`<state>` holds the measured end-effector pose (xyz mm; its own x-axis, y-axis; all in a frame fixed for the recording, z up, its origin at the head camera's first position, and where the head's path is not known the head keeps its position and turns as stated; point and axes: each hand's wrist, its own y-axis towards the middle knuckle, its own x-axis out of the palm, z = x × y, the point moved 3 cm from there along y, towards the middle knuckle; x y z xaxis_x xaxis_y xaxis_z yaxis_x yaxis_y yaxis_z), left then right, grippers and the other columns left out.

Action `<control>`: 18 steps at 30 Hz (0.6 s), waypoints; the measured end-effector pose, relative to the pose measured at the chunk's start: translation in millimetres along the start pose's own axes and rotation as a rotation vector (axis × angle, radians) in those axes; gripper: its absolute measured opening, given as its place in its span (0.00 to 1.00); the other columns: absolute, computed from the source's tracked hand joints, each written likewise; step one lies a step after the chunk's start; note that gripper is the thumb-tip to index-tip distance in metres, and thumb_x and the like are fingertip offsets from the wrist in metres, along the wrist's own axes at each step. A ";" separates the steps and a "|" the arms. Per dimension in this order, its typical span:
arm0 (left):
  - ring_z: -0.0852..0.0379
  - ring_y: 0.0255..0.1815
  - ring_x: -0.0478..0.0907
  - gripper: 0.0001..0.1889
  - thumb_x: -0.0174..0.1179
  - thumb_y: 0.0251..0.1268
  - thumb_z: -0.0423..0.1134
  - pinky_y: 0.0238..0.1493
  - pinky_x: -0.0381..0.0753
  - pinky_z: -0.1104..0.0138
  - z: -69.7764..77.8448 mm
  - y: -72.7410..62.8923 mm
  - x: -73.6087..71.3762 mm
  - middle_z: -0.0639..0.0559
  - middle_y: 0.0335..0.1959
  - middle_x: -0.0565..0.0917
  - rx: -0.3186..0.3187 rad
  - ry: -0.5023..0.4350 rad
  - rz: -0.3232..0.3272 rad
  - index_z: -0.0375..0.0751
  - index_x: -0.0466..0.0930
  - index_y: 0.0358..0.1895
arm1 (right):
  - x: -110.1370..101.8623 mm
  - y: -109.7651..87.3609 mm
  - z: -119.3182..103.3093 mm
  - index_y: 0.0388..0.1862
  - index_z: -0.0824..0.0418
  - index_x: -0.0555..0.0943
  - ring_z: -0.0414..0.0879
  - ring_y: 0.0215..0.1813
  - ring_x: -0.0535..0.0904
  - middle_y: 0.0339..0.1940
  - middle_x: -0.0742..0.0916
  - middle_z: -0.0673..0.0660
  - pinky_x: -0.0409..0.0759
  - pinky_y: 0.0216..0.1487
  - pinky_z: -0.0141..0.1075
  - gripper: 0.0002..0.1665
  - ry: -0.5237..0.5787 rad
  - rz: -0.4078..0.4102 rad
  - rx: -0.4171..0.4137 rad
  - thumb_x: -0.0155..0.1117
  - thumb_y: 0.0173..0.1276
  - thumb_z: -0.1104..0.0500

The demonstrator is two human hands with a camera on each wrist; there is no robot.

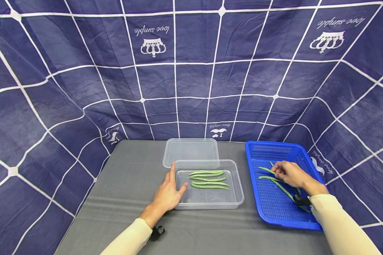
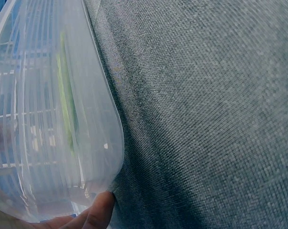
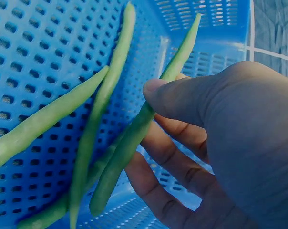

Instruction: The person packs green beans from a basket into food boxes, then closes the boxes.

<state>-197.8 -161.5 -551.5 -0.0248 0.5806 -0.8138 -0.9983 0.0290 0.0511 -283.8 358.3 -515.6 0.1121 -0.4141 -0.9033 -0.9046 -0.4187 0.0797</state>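
Observation:
My left hand [image 1: 167, 193] is at the left end of a clear plastic container [image 1: 239, 189], thumb reaching over the rim and fingers along the outside wall. In the left wrist view, its fingertips [image 2: 102, 210] touch the container's lower corner. Several green beans [image 1: 209, 183] lie side by side inside the container. Over the blue basket [image 1: 258, 202], my right hand [image 1: 292, 173] pinches one green bean [image 3: 127, 145] between thumb and fingers, the bean tilted. More loose green beans [image 3: 103, 95] lie below it on the basket's perforated floor.
A clear plastic lid [image 1: 191, 150] lies flat behind the container, partly overlapped by its rim. The grey table [image 1: 121, 180] runs back to a dark blue curtain [image 1: 191, 81] with white lines, which also hangs along both sides. The basket's raised walls stand close to the right-hand curtain.

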 end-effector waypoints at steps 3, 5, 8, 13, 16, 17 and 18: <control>0.21 0.63 0.90 0.58 0.68 0.84 0.58 0.64 0.88 0.33 -0.3 -0.1 -0.1 0.29 0.84 0.76 -0.001 0.004 0.000 0.42 0.39 0.99 | -2.7 0.3 -4.6 0.43 0.57 0.90 0.29 0.37 0.81 0.34 0.91 0.44 0.83 0.41 0.33 0.13 -0.009 0.015 -0.005 0.78 0.68 0.73; 0.21 0.64 0.90 0.58 0.68 0.84 0.59 0.65 0.88 0.33 -0.3 -0.4 0.2 0.29 0.85 0.76 -0.005 0.004 -0.002 0.43 0.39 0.99 | -4.4 0.8 -8.6 0.43 0.56 0.90 0.30 0.37 0.82 0.34 0.91 0.43 0.83 0.41 0.33 0.13 -0.016 0.026 -0.011 0.78 0.68 0.73; 0.21 0.64 0.90 0.57 0.68 0.84 0.58 0.64 0.89 0.33 -0.4 -0.9 0.5 0.29 0.85 0.76 -0.003 0.003 -0.001 0.43 0.39 0.99 | -6.9 1.8 -15.8 0.43 0.56 0.90 0.31 0.38 0.84 0.35 0.92 0.43 0.85 0.42 0.35 0.13 -0.021 0.041 -0.024 0.79 0.68 0.72; 0.22 0.65 0.90 0.57 0.68 0.84 0.58 0.64 0.89 0.33 -1.2 0.2 1.7 0.30 0.85 0.76 0.002 -0.001 0.000 0.42 0.41 0.99 | -11.3 3.4 -26.0 0.44 0.56 0.91 0.33 0.38 0.85 0.35 0.92 0.43 0.86 0.42 0.37 0.12 -0.028 0.062 -0.049 0.82 0.69 0.70; 0.23 0.64 0.90 0.57 0.69 0.84 0.58 0.63 0.89 0.34 -1.8 1.0 2.2 0.30 0.85 0.76 0.000 0.002 -0.003 0.42 0.41 0.99 | -14.1 4.4 -30.9 0.44 0.56 0.91 0.34 0.37 0.84 0.35 0.92 0.43 0.85 0.41 0.36 0.12 -0.036 0.079 -0.065 0.82 0.69 0.70; 0.23 0.65 0.90 0.57 0.68 0.84 0.59 0.63 0.89 0.34 -1.8 0.8 2.3 0.30 0.85 0.76 -0.002 0.001 -0.005 0.43 0.41 0.99 | -15.1 4.7 -32.5 0.44 0.55 0.91 0.33 0.37 0.84 0.34 0.92 0.43 0.84 0.41 0.35 0.12 -0.038 0.086 -0.068 0.83 0.69 0.70; 0.23 0.65 0.90 0.57 0.68 0.84 0.59 0.62 0.89 0.34 -1.8 0.9 2.3 0.31 0.85 0.76 -0.004 0.003 -0.006 0.43 0.41 0.99 | -16.1 5.1 -34.4 0.44 0.55 0.91 0.33 0.37 0.83 0.34 0.92 0.42 0.84 0.41 0.35 0.12 -0.038 0.091 -0.070 0.83 0.69 0.69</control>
<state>-198.8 -161.6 -554.4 -0.0186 0.5782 -0.8157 -0.9986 0.0293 0.0436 -276.1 335.0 -486.1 0.0137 -0.4226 -0.9062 -0.8792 -0.4368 0.1904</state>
